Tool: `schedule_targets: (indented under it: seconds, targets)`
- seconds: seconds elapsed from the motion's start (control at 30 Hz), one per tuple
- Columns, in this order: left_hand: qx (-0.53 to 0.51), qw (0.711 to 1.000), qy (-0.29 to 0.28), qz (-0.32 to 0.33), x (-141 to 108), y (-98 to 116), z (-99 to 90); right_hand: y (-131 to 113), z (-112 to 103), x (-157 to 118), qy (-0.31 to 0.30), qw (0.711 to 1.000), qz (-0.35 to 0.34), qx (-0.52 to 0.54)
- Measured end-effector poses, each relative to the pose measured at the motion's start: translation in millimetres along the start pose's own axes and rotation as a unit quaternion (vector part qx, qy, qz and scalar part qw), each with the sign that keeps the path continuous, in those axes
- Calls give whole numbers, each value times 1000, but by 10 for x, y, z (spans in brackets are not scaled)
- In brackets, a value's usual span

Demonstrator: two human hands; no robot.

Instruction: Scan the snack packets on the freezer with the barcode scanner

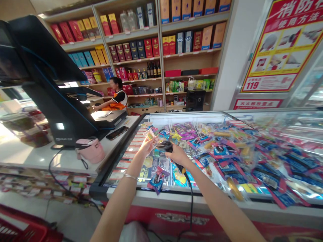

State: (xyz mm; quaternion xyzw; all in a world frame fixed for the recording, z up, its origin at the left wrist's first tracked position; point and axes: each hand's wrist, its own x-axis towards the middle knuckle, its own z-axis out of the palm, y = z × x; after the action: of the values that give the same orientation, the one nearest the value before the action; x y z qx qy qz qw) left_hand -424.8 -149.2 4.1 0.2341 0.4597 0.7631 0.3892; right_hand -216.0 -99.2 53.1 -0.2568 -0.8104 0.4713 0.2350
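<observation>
My right hand is wrapped round a black handheld barcode scanner, whose cable hangs over the freezer's front edge. Just left of the scanner head, my left hand grips a small clear snack packet with a coloured label; its exact contents are too blurred to tell. Both hands are above the glass top of a chest freezer. Under them lies a blue and pink snack packet on the glass.
Many blue, pink and purple packets spread across the freezer's right side. On the left counter stand a checkout terminal, a pink cup bag and a phone. A person in an orange apron is behind, near shelves of boxes.
</observation>
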Motion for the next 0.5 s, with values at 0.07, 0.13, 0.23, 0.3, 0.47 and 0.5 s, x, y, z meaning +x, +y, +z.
schedule_targets:
  seconds: [0.07,0.13,0.23,0.3,0.47,0.5]
  targets:
    - [7,1000,-4,1,0,-25,12,-23,-10,-19,12,999,-4,-37]
    - [17,1000,-4,-2,-2,-34,28,-35,-22,-29,18,998,-4,-65]
    - [36,999,-8,-3,-16,-25,66,-41,-37,-38,31,997,-13,-69]
    - [41,999,-10,0,-31,-15,99,-46,-40,-45,23,997,-14,-68]
    - [28,1000,-14,4,-64,-3,144,-90,-40,-66,4,995,-2,-103]
    - [29,999,-19,0,-67,-4,142,-102,-42,-71,2,994,0,-112]
